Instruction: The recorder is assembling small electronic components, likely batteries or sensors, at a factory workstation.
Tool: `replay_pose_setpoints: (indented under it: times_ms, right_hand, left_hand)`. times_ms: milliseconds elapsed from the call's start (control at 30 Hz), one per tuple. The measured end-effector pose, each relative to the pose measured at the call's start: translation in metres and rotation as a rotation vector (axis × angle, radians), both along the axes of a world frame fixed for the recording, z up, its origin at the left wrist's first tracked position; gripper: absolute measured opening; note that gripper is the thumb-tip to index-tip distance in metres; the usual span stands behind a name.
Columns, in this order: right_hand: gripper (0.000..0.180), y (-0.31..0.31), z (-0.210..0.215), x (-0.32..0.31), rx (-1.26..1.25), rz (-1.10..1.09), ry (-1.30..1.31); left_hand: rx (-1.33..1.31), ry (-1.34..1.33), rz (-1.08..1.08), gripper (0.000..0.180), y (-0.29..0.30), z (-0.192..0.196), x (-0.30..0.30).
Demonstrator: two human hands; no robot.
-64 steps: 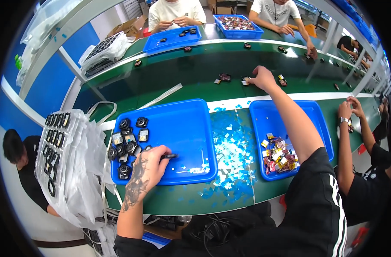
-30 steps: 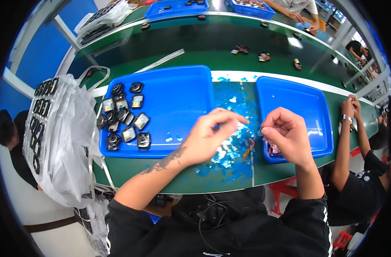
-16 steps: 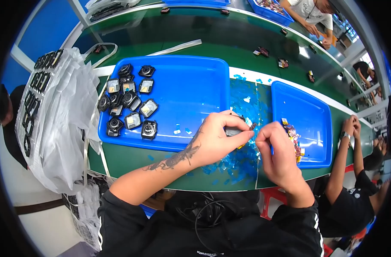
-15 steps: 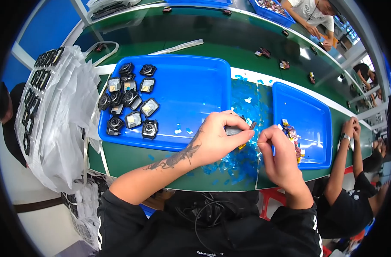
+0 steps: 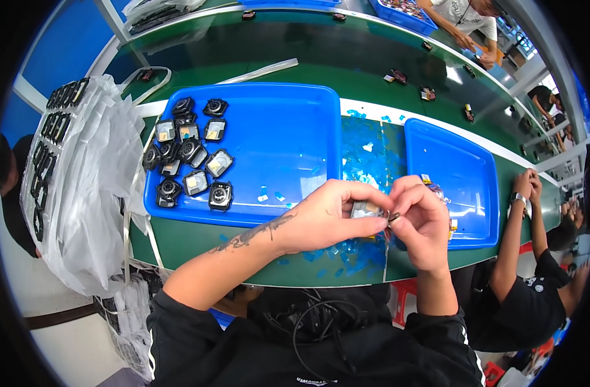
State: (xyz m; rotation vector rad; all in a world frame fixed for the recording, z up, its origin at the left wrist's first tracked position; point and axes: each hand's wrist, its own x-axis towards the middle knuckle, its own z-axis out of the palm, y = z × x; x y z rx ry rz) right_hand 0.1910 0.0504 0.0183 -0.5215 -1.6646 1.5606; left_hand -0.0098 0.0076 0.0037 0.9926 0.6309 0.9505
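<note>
My left hand [image 5: 328,218] grips a square smartwatch case [image 5: 366,209] with a grey and gold inner side, thumb and forefinger at its right end. Against that end my right hand [image 5: 425,227] is closed in a pinch, its fingertips meeting the left ones. A small dark piece [image 5: 393,217] shows between the fingertips; its kind is too small to tell. Left of my hands, a blue tray [image 5: 288,116] carries several black watch cases [image 5: 195,182], some with backs up, others showing their insides.
Blue film scraps [image 5: 366,161] litter the green bench between the trays. The right blue tray [image 5: 463,187] contains small wired parts [image 5: 437,191]. Bagged black frames [image 5: 82,180] stand at left. Small parts [image 5: 427,93] lie along the green belt [image 5: 334,51]. Another person's hands [image 5: 526,184] are at right.
My right hand has moved left and up, closing the gap to the left fingertips and the watch case. The whole view has shifted slightly.
</note>
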Motion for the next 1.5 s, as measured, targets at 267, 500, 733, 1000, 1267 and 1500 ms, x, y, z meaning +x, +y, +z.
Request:
replay_pose_setpoints:
  times_ms: [267,500,733,1000,1267,1500]
  right_hand:
    - [0.013,-0.012,0.003,-0.009,0.247,-0.37,-0.365]
    - [0.013,-0.018,0.007,-0.024,0.416,-0.508,-0.454]
    - [0.012,-0.017,0.012,-0.029,0.428,-0.487,-0.463]
    - [0.01,-0.01,0.009,-0.027,0.486,-0.462,-0.451]
    - [0.009,-0.01,0.005,-0.027,0.462,-0.481,-0.465]
    - [0.017,-0.01,0.006,-0.026,0.486,-0.492,-0.491]
  left_hand:
    - [0.242,0.25,0.41,0.047,-0.006,-0.003,0.012]
    - [0.288,0.327,0.304,0.055,-0.009,-0.002,0.014]
    - [0.285,0.297,0.294,0.051,-0.009,-0.001,0.012]
    - [0.277,0.294,0.275,0.052,-0.009,-0.001,0.013]
    - [0.261,0.247,0.279,0.051,-0.008,-0.003,0.014]
    - [0.295,0.323,0.259,0.049,-0.012,0.001,0.013]
